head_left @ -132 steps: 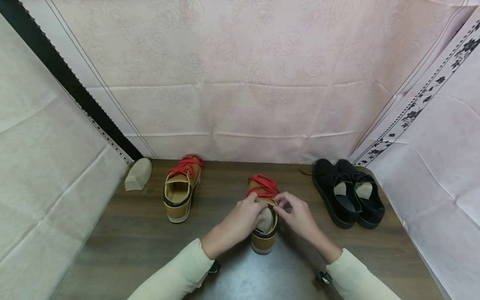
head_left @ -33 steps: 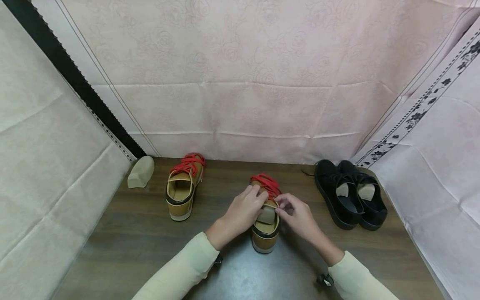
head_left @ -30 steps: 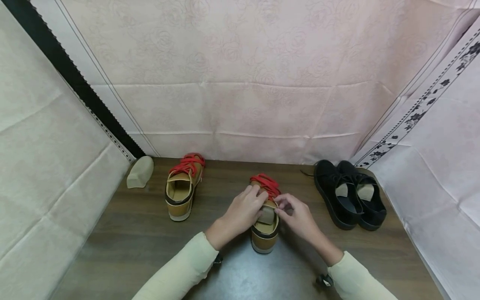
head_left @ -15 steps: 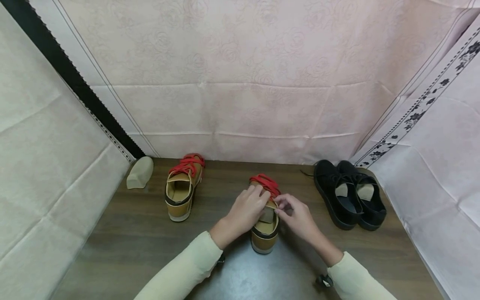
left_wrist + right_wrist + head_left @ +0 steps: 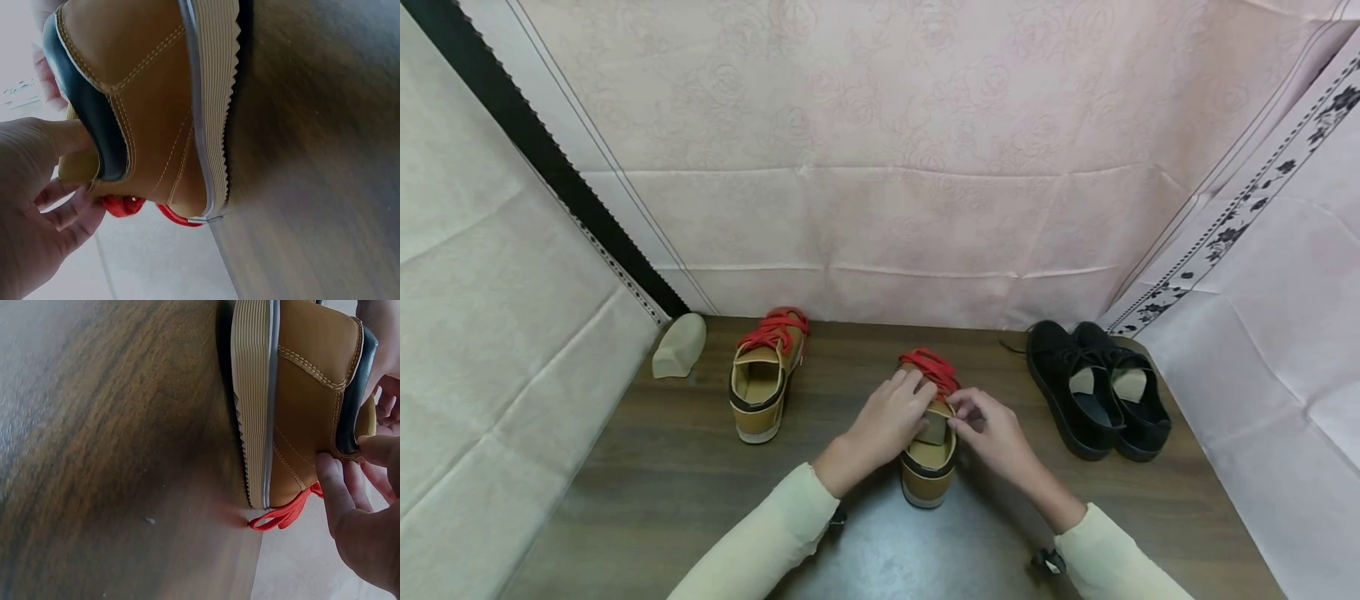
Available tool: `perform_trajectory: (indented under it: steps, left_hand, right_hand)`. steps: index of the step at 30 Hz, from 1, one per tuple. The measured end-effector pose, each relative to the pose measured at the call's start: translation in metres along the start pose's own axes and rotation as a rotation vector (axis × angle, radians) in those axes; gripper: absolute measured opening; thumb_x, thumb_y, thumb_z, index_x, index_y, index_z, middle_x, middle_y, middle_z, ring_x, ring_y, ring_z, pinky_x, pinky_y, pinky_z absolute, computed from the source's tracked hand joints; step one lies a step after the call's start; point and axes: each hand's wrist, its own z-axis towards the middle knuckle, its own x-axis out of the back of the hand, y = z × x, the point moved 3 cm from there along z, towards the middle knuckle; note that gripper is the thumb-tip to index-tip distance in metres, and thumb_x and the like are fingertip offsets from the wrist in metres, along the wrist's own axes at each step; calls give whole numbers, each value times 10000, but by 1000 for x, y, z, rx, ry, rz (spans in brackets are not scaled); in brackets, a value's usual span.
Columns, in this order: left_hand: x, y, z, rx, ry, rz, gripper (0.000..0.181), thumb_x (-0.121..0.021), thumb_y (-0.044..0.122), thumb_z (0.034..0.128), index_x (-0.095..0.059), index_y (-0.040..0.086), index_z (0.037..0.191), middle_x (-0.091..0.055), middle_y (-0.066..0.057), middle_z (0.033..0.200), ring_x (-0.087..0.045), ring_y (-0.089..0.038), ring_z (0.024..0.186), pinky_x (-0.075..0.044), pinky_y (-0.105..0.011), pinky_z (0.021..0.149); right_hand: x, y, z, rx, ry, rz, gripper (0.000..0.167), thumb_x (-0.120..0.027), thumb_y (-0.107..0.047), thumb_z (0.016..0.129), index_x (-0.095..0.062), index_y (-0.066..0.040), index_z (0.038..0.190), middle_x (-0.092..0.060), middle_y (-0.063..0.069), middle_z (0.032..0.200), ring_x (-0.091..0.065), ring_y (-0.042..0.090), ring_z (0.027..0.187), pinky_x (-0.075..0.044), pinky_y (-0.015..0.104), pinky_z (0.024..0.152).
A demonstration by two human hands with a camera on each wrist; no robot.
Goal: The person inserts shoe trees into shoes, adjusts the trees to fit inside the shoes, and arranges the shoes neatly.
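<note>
A tan shoe with red laces stands at the middle of the wooden floor, its heel toward me. Inside its opening shows a pale shoe insert, partly hidden by the shoe's upper. My left hand grips the shoe's front opening from the left; in the left wrist view its thumb reaches inside past the black collar, with fingers bent near the tongue and laces. From the right, my right hand pinches the collar edge, its thumb at the rim and fingers on the outer side.
The matching tan shoe stands to the left, with bare insole visible. Another pale insert lies in the left corner. Two black shoes holding pale inserts stand at the right. Patterned cloth walls close off the back and both sides.
Since the earliest frame, the insert has slid deeper toward the toe, baring more insole. My left hand has shifted slightly forward with it. The right hand keeps its pinch on the collar.
</note>
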Motion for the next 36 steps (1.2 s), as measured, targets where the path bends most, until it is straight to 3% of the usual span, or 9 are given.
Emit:
perform_trajectory:
  steps: [7, 15, 22, 29, 36]
  left_hand:
    - [9, -10, -6, -3, 52, -31, 389, -793, 393, 914, -660, 134, 1171, -636, -27, 1113, -592, -182, 972, -563, -298, 821]
    - [17, -23, -15, -15, 108, -51, 390, -700, 417, 984, -693, 93, 1200, -672, -57, 1172, -646, -209, 1056, -583, -364, 880]
    - [20, -34, -27, -7, 163, -38, 436, -693, 414, 989, -669, 80, 1269, -672, -107, 1258, -649, -260, 1174, -581, -424, 928]
    - [17, -43, -40, 13, 147, 2, 508, -704, 402, 981, -634, 62, 1352, -632, -154, 1379, -624, -313, 1258, -563, -481, 980]
    - [12, -50, -52, 54, 60, 29, 575, -647, 441, 1009, -574, 73, 1445, -547, -179, 1500, -554, -351, 1361, -503, -512, 1074]
  right_hand:
    - [1, -6, -9, 94, 36, -106, 356, -810, -86, 893, -654, -156, 1205, -627, -31, 987, -647, 98, 914, -590, 308, 800]
    - [2, -19, -25, 238, 84, -208, 386, -842, -138, 871, -653, -132, 1208, -593, 17, 1138, -661, 169, 1007, -611, 347, 825]
    - [1, -28, -34, 435, 110, -275, 358, -864, -153, 837, -692, -113, 1149, -622, 4, 1158, -612, 151, 1077, -581, 373, 855]
    - [-8, -33, -42, 569, 43, -305, 339, -856, -200, 842, -718, -123, 1142, -650, -14, 1209, -608, 152, 1138, -562, 349, 931]
    - [-20, -33, -47, 671, -39, -323, 277, -855, -258, 857, -722, -173, 1084, -665, -71, 1130, -616, 100, 1057, -545, 280, 877]
